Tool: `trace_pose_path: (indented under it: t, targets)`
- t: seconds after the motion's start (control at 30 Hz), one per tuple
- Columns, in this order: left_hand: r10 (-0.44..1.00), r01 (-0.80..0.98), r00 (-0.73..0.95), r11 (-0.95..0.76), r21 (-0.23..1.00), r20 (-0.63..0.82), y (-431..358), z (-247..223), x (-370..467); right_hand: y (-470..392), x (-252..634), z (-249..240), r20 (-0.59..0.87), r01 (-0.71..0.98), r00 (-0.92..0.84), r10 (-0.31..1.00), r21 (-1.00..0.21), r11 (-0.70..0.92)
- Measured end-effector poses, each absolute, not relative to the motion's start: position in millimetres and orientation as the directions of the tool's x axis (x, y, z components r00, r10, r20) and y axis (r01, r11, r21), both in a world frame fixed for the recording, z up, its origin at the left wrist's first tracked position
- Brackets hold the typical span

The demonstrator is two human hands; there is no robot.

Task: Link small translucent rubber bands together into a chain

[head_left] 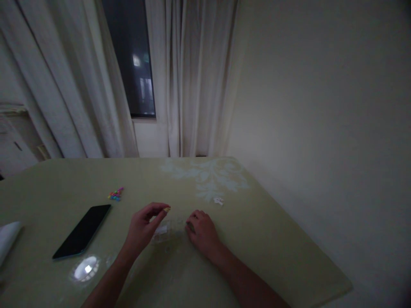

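Note:
My left hand [147, 222] is raised over the table, thumb and fingers pinched on a small yellowish piece [167, 209]. Under and just right of it lies a clear plastic box [162, 231] with a white label. My right hand [201, 229] rests low at the table right of the box, its fingers curled inward; whatever they may hold is too small and dark to name. Beyond my right hand are small white pieces [218, 201]. A little pile of colourful pieces [116, 194] sits farther off to the left.
A black tablet [82, 232] lies left of my left hand on the greenish table [257, 239]. At the far left edge is a white object [8, 239]. Curtains [199, 85] and a wall [321, 128] stand behind and to the right.

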State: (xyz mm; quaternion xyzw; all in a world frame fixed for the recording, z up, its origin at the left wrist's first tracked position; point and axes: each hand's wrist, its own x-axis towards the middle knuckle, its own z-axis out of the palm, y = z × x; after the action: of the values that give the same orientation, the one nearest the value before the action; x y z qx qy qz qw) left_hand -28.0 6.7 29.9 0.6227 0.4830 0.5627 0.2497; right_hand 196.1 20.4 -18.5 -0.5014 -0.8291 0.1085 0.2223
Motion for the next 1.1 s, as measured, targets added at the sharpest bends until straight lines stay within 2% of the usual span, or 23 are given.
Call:
trace_pose_path:
  t: [0.3,0.57,0.77,0.93,1.1]
  targets:
    - [0.856,0.295,0.009,-0.496,0.816,0.517,5.0,29.7,-22.0,21.2,198.1,-9.3,0.228,0.788,-0.409,0.884,-0.4,0.468]
    - [0.864,0.304,0.03,-0.488,0.818,0.503,5.2,26.8,-18.1,24.0,193.4,-23.7,0.242,0.834,-0.48,0.844,-0.172,0.524]
    - [0.885,0.317,0.041,-0.451,0.834,0.463,5.9,22.1,-16.2,20.6,194.4,-23.7,0.235,0.817,-0.523,0.819,-0.136,0.561]
    - [0.888,0.343,0.054,-0.446,0.826,0.457,4.9,23.5,-14.7,22.8,197.5,-17.4,0.221,0.803,-0.514,0.829,-0.216,0.555]
    - [0.896,0.336,0.034,-0.427,0.84,0.442,6.2,22.1,-19.4,31.7,210.8,-8.3,0.268,0.756,-0.387,0.882,-0.455,0.47]
